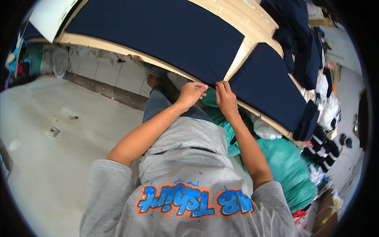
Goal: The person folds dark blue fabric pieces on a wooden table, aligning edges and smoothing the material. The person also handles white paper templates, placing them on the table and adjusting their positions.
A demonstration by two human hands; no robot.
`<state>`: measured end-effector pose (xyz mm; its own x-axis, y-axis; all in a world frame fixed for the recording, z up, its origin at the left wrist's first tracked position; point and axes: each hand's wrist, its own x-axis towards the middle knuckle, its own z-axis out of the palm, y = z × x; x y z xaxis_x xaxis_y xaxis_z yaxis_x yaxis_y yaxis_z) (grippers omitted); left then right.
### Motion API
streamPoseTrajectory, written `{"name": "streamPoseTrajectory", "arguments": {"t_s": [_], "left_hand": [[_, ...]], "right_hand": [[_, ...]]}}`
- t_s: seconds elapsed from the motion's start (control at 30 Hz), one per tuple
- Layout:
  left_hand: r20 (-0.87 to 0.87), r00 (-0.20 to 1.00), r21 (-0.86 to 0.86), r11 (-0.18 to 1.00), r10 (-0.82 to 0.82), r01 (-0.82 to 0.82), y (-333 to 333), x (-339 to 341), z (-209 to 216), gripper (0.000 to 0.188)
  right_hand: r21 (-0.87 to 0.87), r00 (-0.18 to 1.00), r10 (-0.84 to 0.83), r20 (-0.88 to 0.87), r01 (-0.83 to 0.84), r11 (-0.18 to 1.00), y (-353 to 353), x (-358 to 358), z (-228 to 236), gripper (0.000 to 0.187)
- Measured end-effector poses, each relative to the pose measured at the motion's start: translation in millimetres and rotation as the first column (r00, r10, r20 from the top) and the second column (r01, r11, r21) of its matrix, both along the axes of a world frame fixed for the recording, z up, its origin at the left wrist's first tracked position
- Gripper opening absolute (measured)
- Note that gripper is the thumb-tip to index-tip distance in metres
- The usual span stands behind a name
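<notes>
Grey short-sleeved T-shirt (185, 166) faces the pale wooden table (252, 41); at its near edge the right hand (226, 98), fingers bent, touches the long navy cloth panel (158, 35) on top, left hand (191, 94) half-curled beside; grips unclear. Light pressure should prevent creases.

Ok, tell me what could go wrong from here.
The right hand is at the near corner of the larger navy fabric panel; a tug there might crease or shift it.

The gap to the smaller navy fabric panel narrows toward the hands, so a slip could push the panels together.

Both panels lie close to the wooden tabletop's near edge; a body bump could drag one over.
</notes>
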<state>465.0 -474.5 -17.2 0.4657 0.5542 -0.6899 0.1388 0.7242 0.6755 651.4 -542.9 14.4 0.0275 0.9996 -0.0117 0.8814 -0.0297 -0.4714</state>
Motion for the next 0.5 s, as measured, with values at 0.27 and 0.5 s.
{"name": "streamPoseTrajectory", "arguments": {"t_s": [0.27, 0.5], "left_hand": [[-0.058, 0.967, -0.033, 0.967, 0.249, -0.251, -27, 32, -5, 0.039], [-0.332, 0.796, 0.232, 0.861, 0.507, -0.452, -61, 80, 7, 0.027]], "right_hand": [[-0.092, 0.996, 0.086, -0.019, -0.087, 0.992, 11, 10, 11, 0.015], [-0.109, 0.976, 0.217, -0.032, -0.219, 0.97, 24, 21, 17, 0.016]]}}
